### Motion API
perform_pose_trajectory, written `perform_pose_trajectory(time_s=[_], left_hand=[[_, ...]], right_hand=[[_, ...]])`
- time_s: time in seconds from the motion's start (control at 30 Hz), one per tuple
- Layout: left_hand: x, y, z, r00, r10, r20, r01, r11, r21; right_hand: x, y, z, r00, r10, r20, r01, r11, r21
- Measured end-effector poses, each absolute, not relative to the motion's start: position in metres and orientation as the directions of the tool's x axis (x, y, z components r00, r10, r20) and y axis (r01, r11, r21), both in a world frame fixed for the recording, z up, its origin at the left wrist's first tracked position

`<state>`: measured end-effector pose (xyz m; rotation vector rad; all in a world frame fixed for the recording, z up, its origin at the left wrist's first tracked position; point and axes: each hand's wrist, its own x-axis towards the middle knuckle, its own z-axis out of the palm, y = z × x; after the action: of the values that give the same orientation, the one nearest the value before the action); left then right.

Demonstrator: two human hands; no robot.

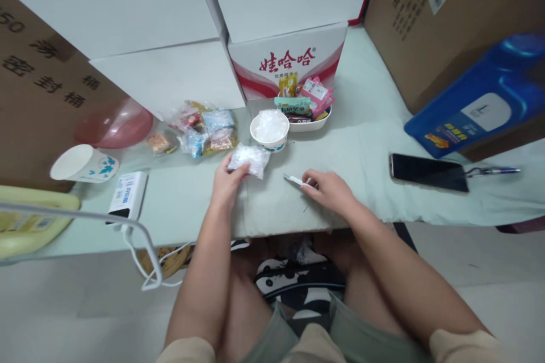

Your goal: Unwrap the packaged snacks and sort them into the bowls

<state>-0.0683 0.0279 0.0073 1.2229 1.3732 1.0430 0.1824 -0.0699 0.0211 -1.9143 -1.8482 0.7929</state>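
Our left hand (229, 174) pinches a crinkled clear packet (251, 161) between thumb and fingers, just in front of a paper cup (276, 145) filled with clear plastic (272, 125); our right hand (334, 190) grips a slim white tool (300, 182), its tip toward the packet; whether the tool touches the cloth (276, 210), we cannot tell; beside the cup, we see a white dish (310, 126) heaped with wrapped snacks (293, 105).

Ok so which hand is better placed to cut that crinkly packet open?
Your right hand, likely: it holds a slim white cutter-like tool, tip toward the packet, which your left hand is gripping.
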Motion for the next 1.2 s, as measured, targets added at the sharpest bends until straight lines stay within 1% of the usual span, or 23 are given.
perform_pose_trajectory(time_s=[0.07, 0.13, 0.17, 0.23, 0.27, 0.3, 0.33, 0.4, 0.43, 0.5, 0.6, 0.67, 0.8, 0.9, 0.97, 1.03, 1.13, 1.2], left_hand=[[-0.084, 0.033, 0.006, -0.116, 0.992, -0.059, 0.274, 0.089, 0.958], [-0.096, 0.035, 0.006, -0.203, 0.979, 0.023, 0.431, 0.068, 0.9], [-0.101, 0.034, 0.008, -0.261, 0.961, 0.088, 0.509, 0.06, 0.858], [-0.104, 0.03, 0.012, -0.344, 0.898, 0.274, 0.646, 0.014, 0.764], [-0.103, 0.027, 0.016, -0.333, 0.867, 0.37, 0.699, -0.036, 0.714], [-0.099, 0.024, 0.02, -0.282, 0.852, 0.441, 0.737, -0.102, 0.668], [-0.092, 0.021, 0.024, -0.205, 0.854, 0.478, 0.756, -0.172, 0.632], [-0.073, 0.019, 0.031, -0.026, 0.887, 0.461, 0.757, -0.284, 0.589], [-0.061, 0.02, 0.035, 0.05, 0.902, 0.428, 0.76, -0.313, 0.57], [-0.037, 0.025, 0.04, 0.149, 0.925, 0.349, 0.783, -0.326, 0.53], [-0.007, 0.039, 0.043, 0.202, 0.945, 0.258, 0.822, -0.306, 0.48], [0.004, 0.05, 0.044, 0.204, 0.949, 0.239, 0.83, -0.297, 0.471], [0.02, 0.07, 0.05, 0.195, 0.939, 0.283, 0.807, -0.318, 0.497], [0.052, 0.085, 0.065, 0.238, 0.895, 0.378, 0.737, -0.42, 0.53], [0.091, 0.099, 0.078, 0.304, 0.848, 0.435, 0.654, -0.518, 0.551], [0.141, 0.115, 0.089, 0.377, 0.802, 0.462, 0.573, -0.594, 0.564], [0.223, 0.148, 0.09, 0.428, 0.757, 0.494, 0.521, -0.653, 0.55], [0.267, 0.173, 0.082, 0.47, 0.749, 0.467, 0.491, -0.661, 0.567]], right_hand=[[0.189, -0.07, 0.021, 0.037, 0.995, -0.09, 0.818, -0.082, -0.57], [0.194, -0.062, 0.023, 0.045, 0.999, 0.03, 0.84, -0.021, -0.542], [0.196, -0.055, 0.025, 0.038, 0.995, 0.095, 0.853, 0.017, -0.521], [0.201, -0.033, 0.029, 0.043, 0.979, 0.2, 0.884, 0.056, -0.465], [0.204, -0.02, 0.032, 0.053, 0.971, 0.235, 0.901, 0.055, -0.429], [0.207, -0.007, 0.035, 0.054, 0.964, 0.259, 0.92, 0.053, -0.388], [0.209, 0.007, 0.039, 0.041, 0.962, 0.27, 0.938, 0.056, -0.343], [0.215, 0.032, 0.044, -0.02, 0.969, 0.245, 0.964, 0.083, -0.251], [0.217, 0.042, 0.046, -0.051, 0.976, 0.213, 0.972, 0.097, -0.212], [0.222, 0.054, 0.048, -0.068, 0.988, 0.141, 0.984, 0.09, -0.155], [0.232, 0.054, 0.048, -0.008, 0.996, 0.085, 0.993, 0.018, -0.116], [0.245, 0.041, 0.046, 0.022, 0.997, 0.076, 0.994, -0.014, -0.111], [0.284, -0.008, 0.041, 0.056, 0.995, 0.077, 0.992, -0.047, -0.118], [0.308, -0.051, 0.035, 0.071, 0.991, 0.109, 0.99, -0.057, -0.126], [0.316, -0.072, 0.031, 0.076, 0.985, 0.155, 0.989, -0.055, -0.137], [0.32, -0.085, 0.028, 0.084, 0.973, 0.217, 0.987, -0.051, -0.152], [0.321, -0.09, 0.026, 0.096, 0.955, 0.282, 0.984, -0.048, -0.173], [0.319, -0.09, 0.026, 0.102, 0.947, 0.305, 0.982, -0.047, -0.184]])
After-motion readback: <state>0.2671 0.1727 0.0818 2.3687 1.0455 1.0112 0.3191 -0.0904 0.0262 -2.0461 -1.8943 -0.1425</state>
